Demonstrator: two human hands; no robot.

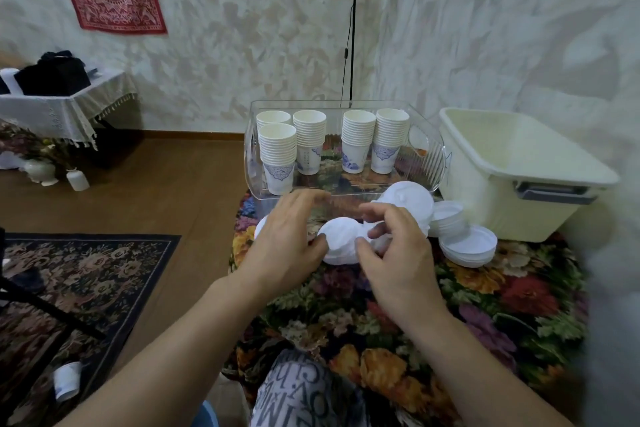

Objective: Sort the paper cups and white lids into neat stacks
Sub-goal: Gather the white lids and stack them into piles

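While the cups (313, 146) stand stacked beyond, both hands (341, 246), fingers curled half-open, pinch the white lids (341, 243) lying between them.

Five stacks of paper cups (325, 146) stand in one clear tray (429, 163) at centre frame; one cream bin (519, 177) sits right; one loose cup (67, 380) lies lower left.

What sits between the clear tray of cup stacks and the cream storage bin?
In the head view, nothing stands between the clear tray and the cream bin; only a narrow gap. White lids lie just in front of it.
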